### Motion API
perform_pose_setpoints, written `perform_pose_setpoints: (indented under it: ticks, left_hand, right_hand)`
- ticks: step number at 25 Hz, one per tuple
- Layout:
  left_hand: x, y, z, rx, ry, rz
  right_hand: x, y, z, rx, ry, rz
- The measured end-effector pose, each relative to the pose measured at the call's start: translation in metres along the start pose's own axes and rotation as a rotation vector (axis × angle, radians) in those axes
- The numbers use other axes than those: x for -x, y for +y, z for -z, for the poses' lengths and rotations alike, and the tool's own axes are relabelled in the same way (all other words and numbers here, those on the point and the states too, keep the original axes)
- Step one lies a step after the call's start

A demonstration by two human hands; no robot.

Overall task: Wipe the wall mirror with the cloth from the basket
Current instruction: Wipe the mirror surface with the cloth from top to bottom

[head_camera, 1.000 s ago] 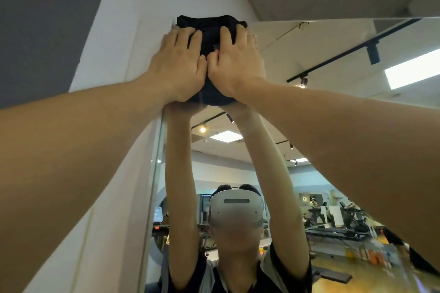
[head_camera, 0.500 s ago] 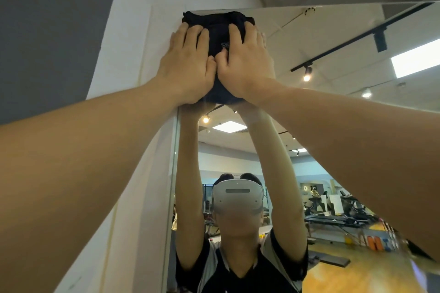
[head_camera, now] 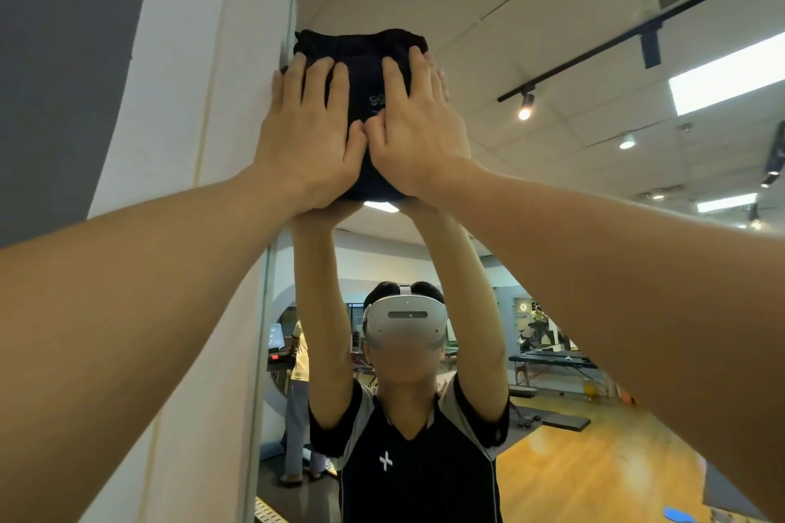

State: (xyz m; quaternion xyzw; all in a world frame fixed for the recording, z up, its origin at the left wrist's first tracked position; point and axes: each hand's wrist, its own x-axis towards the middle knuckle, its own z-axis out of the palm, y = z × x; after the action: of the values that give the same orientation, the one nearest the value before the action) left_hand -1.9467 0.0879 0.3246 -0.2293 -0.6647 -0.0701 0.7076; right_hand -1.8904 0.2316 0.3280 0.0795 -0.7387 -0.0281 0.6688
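Note:
A folded black cloth (head_camera: 361, 51) is pressed flat against the wall mirror (head_camera: 573, 68), close to its upper left corner. My left hand (head_camera: 308, 132) lies on the cloth's left half, fingers spread and pointing up, its outer edge reaching the mirror's left border. My right hand (head_camera: 418, 127) presses the right half, thumb touching my left thumb. Both arms are stretched upward. The lower part of the cloth is hidden under my palms. The basket is not in view.
A white wall (head_camera: 178, 140) and a grey panel (head_camera: 63, 55) border the mirror on the left. The glass reflects a person wearing a white headset, a ceiling with track lights, and a room with a wooden floor and tables.
Both hands and the cloth have slid downward from the mirror's top edge; a strip of bare glass now shows above the cloth.

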Motion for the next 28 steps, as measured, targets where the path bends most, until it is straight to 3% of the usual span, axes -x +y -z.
perform_pose_setpoints:
  ticks: [9, 28]
  left_hand:
    - [-0.007, 0.056, -0.01, 0.041, 0.059, 0.0]
    - [-0.062, 0.265, -0.035, 0.065, 0.114, 0.044]
  right_hand:
    - [0.02, 0.047, 0.025, 0.0, -0.015, -0.026]
    - [0.047, 0.241, 0.109, 0.047, 0.024, -0.018]
